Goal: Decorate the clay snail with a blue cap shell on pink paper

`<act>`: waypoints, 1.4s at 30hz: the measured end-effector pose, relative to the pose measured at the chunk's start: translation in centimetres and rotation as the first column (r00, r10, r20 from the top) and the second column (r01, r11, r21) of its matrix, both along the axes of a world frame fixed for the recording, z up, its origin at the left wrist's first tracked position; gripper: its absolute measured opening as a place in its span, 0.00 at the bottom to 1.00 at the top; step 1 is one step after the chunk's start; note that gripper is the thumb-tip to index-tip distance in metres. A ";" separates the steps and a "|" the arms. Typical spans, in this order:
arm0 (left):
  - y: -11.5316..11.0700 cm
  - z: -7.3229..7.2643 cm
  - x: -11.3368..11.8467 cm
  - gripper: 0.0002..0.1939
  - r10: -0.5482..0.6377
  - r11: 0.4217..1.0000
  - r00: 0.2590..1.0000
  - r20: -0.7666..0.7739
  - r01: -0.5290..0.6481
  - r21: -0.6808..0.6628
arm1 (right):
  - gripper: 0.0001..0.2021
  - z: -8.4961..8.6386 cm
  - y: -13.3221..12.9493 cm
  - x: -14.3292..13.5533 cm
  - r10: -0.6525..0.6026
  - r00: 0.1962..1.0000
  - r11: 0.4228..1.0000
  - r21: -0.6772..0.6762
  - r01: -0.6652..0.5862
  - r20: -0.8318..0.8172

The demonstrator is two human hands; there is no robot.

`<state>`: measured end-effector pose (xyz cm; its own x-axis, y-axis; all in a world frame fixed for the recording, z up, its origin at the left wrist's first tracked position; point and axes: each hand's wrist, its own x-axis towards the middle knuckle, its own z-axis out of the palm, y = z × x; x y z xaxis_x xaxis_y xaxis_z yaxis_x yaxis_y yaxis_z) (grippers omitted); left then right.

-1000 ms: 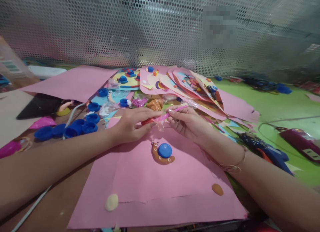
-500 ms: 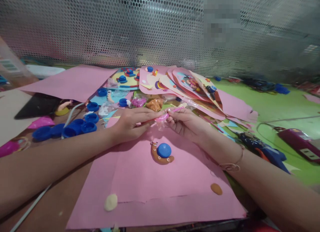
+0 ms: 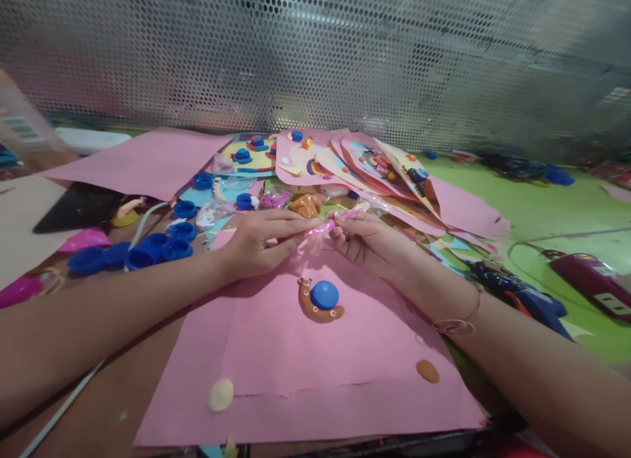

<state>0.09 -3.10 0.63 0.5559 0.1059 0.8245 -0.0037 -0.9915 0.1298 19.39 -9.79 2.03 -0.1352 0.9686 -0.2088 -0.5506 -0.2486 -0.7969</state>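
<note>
Over the far part of a pink paper sheet (image 3: 305, 359), both hands meet at a bright pink lump of clay (image 3: 323, 229) in clear plastic wrap. My left hand (image 3: 263, 241) is closed on its wrapped left side. With thumb and forefinger my right hand (image 3: 365, 241) pinches the right end, where a thin pink strip (image 3: 352, 214) sticks out; whether strip and lump are one piece I cannot tell. Below them on the sheet lies a curved brown clay snail body (image 3: 310, 308) with small pale rings, touching a blue bottle cap (image 3: 325, 294).
Flat clay discs, cream (image 3: 220, 395) and brown (image 3: 428, 371), lie on the sheet. Several blue caps (image 3: 158, 246) cluster at left. Decorated paper sheets (image 3: 355, 159) are heaped behind. A glue gun (image 3: 517, 290) and a purple power strip (image 3: 589, 280) sit right. A perforated metal panel (image 3: 315, 57) stands behind.
The pink clay between my hands has turned slightly and shows a longer smooth stretch. Both hands keep nearly the same place; the whole view has shifted a little.
</note>
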 end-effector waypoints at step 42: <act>-0.2 -0.1 0.1 0.11 0.082 0.997 0.997 -0.005 -0.082 -0.012 | 0.03 0.2 -0.5 -0.4 -0.108 0.990 0.988 0.123 0.097 0.089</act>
<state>0.22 -3.30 0.51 0.5486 0.1617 0.8203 0.0783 -0.9868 0.1421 18.95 -10.33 2.21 -0.0189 0.9949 -0.0988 -0.4884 -0.0954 -0.8674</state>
